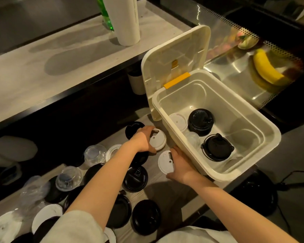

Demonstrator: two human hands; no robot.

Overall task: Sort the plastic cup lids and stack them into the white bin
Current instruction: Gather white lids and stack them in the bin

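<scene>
The white bin (pixel 263 149) stands open on the table, its hinged cover (pixel 175 55) tipped up behind. Inside it are two stacks of black lids (pixel 200 122) (pixel 217 147), a white lid (pixel 178 121) and a clear lid (pixel 193 138). My left hand (pixel 142 140) grips a white sip lid (pixel 159 140) just left of the bin. My right hand (pixel 181 165) holds another white lid (pixel 165 162) against the bin's near wall. Loose black lids (pixel 136 178), clear dome lids (pixel 68 178) and white lids (pixel 46 214) lie scattered on the table below my arms.
A raised counter (pixel 60 58) behind carries a paper-towel roll (pixel 125 20) and a green bottle (pixel 105 16). A banana (pixel 265 67) lies on a steel surface to the right. A crumpled plastic bag (pixel 32 192) sits at the left. A cable (pixel 295 174) runs along the floor.
</scene>
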